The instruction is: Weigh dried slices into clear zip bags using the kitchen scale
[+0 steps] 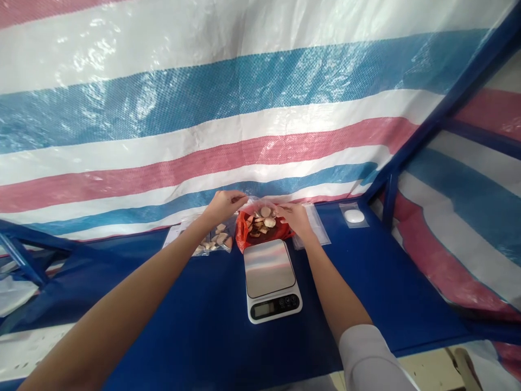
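Note:
My left hand (227, 205) is closed in a pinch on one side of a clear plastic bag (257, 203). On the other side, my right hand (296, 218) grips the same bag, its fingers partly hidden. A few pale round slices show in or behind the clear film. Below the bag, an open red plastic bag (241, 231) holds several brownish dried slices (260, 228). Directly in front stands a white kitchen scale (270, 271) with a shiny plate and a dark display. Beside my left forearm lie clear bags with pale chunks (220, 239).
To the right of the red bag lie flat clear bags (319, 225). Farther right, a white oval object (354, 216) sits in a small clear bag. Striped sheeting (244, 136) rises behind the blue table (195, 326). Blue metal bars (423, 136) frame the right side.

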A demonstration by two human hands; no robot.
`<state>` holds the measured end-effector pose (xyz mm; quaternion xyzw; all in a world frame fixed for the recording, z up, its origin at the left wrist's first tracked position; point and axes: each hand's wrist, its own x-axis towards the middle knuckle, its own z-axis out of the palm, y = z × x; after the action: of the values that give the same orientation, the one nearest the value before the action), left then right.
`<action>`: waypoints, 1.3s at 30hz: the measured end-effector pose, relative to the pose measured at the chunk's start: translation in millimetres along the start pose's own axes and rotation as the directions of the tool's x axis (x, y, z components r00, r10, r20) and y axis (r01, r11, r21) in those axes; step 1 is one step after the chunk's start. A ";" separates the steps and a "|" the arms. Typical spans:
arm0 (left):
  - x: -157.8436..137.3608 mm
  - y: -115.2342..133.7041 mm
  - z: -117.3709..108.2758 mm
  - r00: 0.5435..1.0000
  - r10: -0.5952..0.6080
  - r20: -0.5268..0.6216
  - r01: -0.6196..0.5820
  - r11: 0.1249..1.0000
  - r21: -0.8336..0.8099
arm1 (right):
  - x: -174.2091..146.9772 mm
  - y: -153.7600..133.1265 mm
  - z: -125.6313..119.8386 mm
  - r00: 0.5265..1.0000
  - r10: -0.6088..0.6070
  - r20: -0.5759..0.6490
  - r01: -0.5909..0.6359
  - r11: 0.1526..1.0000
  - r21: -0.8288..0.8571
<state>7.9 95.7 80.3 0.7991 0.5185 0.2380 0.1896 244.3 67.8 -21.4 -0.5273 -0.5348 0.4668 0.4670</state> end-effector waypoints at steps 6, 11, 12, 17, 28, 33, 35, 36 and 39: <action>1.0 3.9 1.8 0.999 0.001 -0.039 -0.003 0.999 -0.048 | -1.8 -5.3 -5.9 0.987 0.154 0.045 -0.160 0.966 0.205; 6.6 9.7 8.4 1.000 0.014 -0.021 -0.015 0.999 -0.031 | -0.1 -7.9 -18.0 0.983 0.177 0.045 -0.181 0.976 0.124; 7.5 10.2 10.1 1.000 0.018 -0.017 -0.019 0.999 -0.031 | 0.0 -7.9 -18.6 0.983 0.180 0.043 -0.183 0.977 0.106; 8.7 7.4 14.0 0.997 0.069 -0.041 -0.072 0.995 -0.073 | -1.2 -7.9 -14.0 0.985 0.169 0.043 -0.170 0.985 0.002; 10.0 4.8 6.0 0.996 0.071 -0.061 -0.076 0.993 -0.092 | -1.5 -6.0 -4.2 0.973 0.206 0.105 -0.216 0.971 0.102; 8.1 3.3 7.2 0.994 0.054 -0.092 -0.066 0.989 -0.130 | -0.4 -4.8 -11.2 0.977 0.189 0.095 -0.203 0.964 0.173; 7.7 3.7 7.9 0.993 0.046 -0.107 -0.061 0.987 -0.146 | 0.4 -3.4 -12.9 0.978 0.193 0.075 -0.205 0.951 0.230; 7.6 3.9 8.4 0.993 0.043 -0.109 -0.059 0.986 -0.156 | 0.7 -3.2 -13.3 0.978 0.197 0.066 -0.208 0.943 0.259; 7.1 3.2 11.0 0.994 0.046 -0.097 -0.062 0.982 -0.179 | 0.1 -5.5 -12.4 0.972 0.226 0.072 -0.237 0.917 0.321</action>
<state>19.1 100.3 74.4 0.7803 0.4809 0.3261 0.2312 255.9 67.9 -14.3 -0.4940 -0.3916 0.6096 0.4806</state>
